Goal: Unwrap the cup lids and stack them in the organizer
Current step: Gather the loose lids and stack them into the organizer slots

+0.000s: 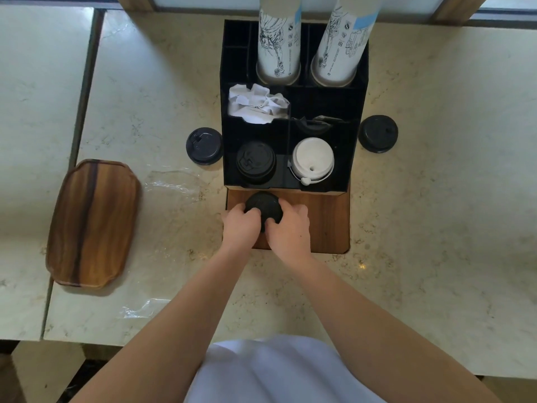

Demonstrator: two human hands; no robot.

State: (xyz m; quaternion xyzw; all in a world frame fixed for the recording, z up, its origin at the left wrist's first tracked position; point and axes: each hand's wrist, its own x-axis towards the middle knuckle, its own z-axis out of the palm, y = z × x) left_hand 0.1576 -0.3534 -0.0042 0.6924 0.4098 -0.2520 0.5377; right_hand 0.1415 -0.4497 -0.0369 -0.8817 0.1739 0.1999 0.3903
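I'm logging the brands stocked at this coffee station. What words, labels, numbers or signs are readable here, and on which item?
No text reads clearly enough to quote.
Left cup stack: line drawing and small printed icons, too small to read.
Right cup stack: drawing, icons and a line of fine print, too blurred to read.
Black lid stack in the organizer: embossed mark on top, unreadable.
Black lids held by both hands: embossing unclear.

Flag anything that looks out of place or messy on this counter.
Two loose black plastic lids lie on the counter, one left and one right of the black compartment organizer. Clear plastic wrap lies discarded beside the wooden tray.
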